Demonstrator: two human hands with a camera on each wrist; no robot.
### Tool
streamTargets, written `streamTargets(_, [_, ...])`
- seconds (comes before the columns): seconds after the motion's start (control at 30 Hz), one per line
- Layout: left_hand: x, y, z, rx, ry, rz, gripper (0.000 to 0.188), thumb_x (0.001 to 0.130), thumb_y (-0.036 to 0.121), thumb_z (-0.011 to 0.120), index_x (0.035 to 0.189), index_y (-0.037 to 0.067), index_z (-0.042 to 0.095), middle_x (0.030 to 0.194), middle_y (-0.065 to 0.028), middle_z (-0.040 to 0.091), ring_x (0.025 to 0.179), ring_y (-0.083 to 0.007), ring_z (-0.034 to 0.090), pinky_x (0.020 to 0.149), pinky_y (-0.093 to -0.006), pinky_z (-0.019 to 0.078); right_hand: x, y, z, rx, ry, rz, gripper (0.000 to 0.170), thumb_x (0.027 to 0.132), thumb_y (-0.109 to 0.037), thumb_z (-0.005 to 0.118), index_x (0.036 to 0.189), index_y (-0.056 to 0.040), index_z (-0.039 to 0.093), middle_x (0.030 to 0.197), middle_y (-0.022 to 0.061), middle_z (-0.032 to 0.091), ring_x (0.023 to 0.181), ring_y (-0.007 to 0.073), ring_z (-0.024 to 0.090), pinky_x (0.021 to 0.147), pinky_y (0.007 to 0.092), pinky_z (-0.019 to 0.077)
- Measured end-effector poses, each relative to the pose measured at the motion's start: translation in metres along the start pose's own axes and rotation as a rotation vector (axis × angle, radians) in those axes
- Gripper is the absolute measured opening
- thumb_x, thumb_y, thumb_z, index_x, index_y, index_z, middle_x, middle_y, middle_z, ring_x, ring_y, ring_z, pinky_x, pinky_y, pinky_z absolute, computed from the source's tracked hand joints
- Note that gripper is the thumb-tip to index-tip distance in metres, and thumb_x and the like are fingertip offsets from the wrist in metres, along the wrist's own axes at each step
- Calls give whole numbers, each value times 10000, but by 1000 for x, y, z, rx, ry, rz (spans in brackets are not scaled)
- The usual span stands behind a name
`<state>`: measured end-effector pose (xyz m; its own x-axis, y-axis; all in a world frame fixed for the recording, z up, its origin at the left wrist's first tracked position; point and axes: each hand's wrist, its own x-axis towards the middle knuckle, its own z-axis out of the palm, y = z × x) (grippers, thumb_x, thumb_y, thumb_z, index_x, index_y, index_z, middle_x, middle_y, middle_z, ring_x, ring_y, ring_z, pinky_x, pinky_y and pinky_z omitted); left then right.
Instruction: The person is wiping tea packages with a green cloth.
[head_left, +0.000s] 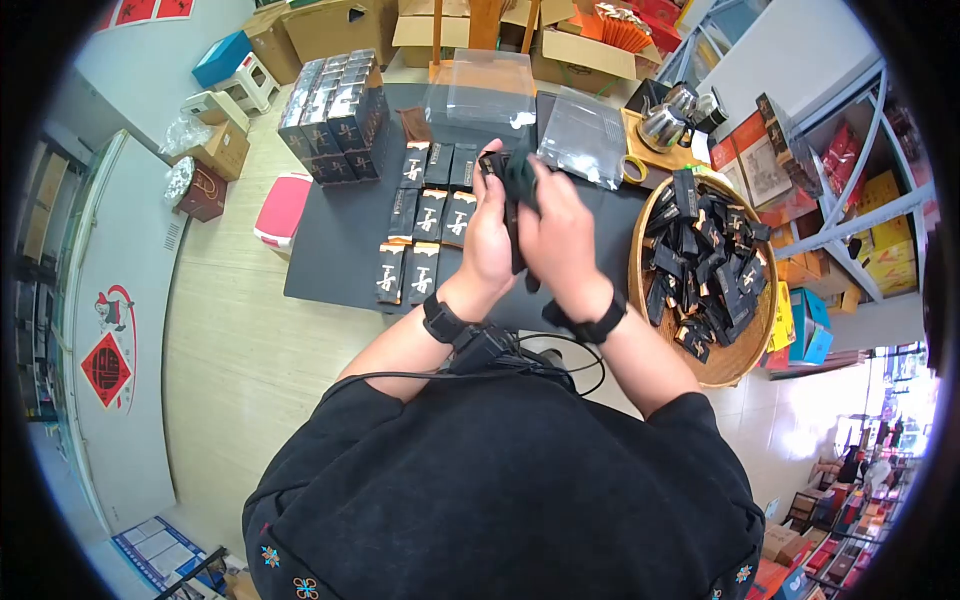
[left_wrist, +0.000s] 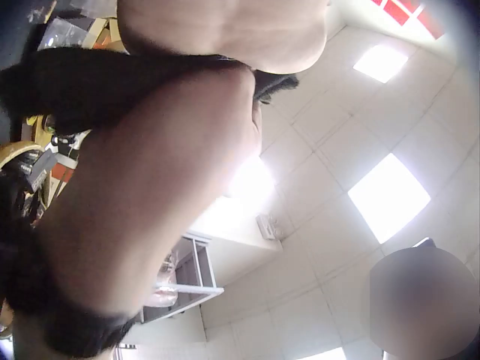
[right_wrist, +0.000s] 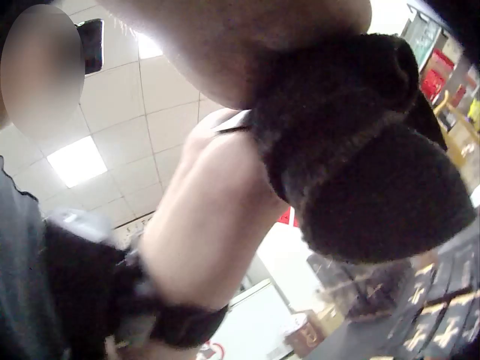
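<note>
Over the table's front part, both hands are close together. My left hand (head_left: 486, 245) grips a narrow black packet (head_left: 494, 170) with small light lettering, its thumb along the near side. My right hand (head_left: 565, 230) holds a dark fuzzy cloth (head_left: 521, 172) against that packet, and part of the cloth hangs below the hands. In the right wrist view the cloth (right_wrist: 382, 165) fills much of the right side; in the left wrist view the cloth (left_wrist: 97, 86) shows between both hands. Left of the hands, black packets (head_left: 428, 215) with orange ends lie in rows on the dark table (head_left: 335, 240).
To the right stands a round woven basket (head_left: 638, 270) heaped with black packets. A stack of wrapped black boxes (head_left: 335, 120) is at the back left. Clear plastic sheets (head_left: 582, 135), a tape roll (head_left: 634, 170) and a metal kettle (head_left: 662, 128) are at the back.
</note>
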<state>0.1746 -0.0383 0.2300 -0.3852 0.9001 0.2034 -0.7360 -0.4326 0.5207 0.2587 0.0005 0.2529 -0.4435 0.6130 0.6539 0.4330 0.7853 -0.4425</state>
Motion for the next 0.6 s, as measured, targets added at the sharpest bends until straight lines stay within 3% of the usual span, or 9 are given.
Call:
streamTargets(0.07, [5,8,-20,10,-40,-42,463,1102,406,298,1516,199,295,1225,-31,552,1093,-161,572,1010,-357,476,-17,-11,4,69,-54,-77,497,813,-76,663,1299,-13,582,957,187,642,811,398,662,688,436,562])
streamTargets(0.23, [2,-4,-14,70,40,-17,475,1099,422,300,1517,196,313,1419,-60,481,1288,-216,505,1087,-386,417,30,12,19,88,3,-54,465,820,-85,663,1276,-35,590,933,145,634,787,368,661,664,437,544])
streamTargets(0.33, [7,5,-24,44,62,-38,463,1099,386,337,1520,194,319,1366,-62,513,1228,-202,540,1056,-373,444,12,-5,18,71,-70,-110,495,808,-86,670,1293,-37,586,942,149,630,788,369,660,662,431,549])
streamTargets(0.37, [8,13,-29,72,49,-47,421,1105,322,330,1507,198,310,1220,-34,517,1093,-148,549,1009,-324,447,2,-13,15,88,-142,-115,523,798,-85,671,1312,-42,582,945,149,625,783,361,661,653,422,554])
streamTargets(0.4, [8,18,-34,-32,-51,-79,435,1104,359,328,1512,209,311,1170,-20,513,1018,-124,554,964,-308,466,-4,-15,19,99,-124,-166,546,791,-88,676,1327,-51,579,945,148,626,781,348,667,645,414,558])
streamTargets(0.53, [4,6,-24,-31,113,-158,459,1100,403,312,1502,181,346,1361,-40,523,1246,-178,528,1068,-358,431,22,1,24,17,-88,-81,480,817,-85,666,1289,-44,596,966,142,641,795,351,671,651,419,556])
streamTargets(0.6, [3,7,-20,-16,82,-160,439,1108,352,300,1507,170,320,1432,-43,484,1330,-181,470,1115,-368,384,29,10,30,51,-27,-66,438,851,-83,649,1284,-44,593,966,140,639,810,366,662,667,420,551])
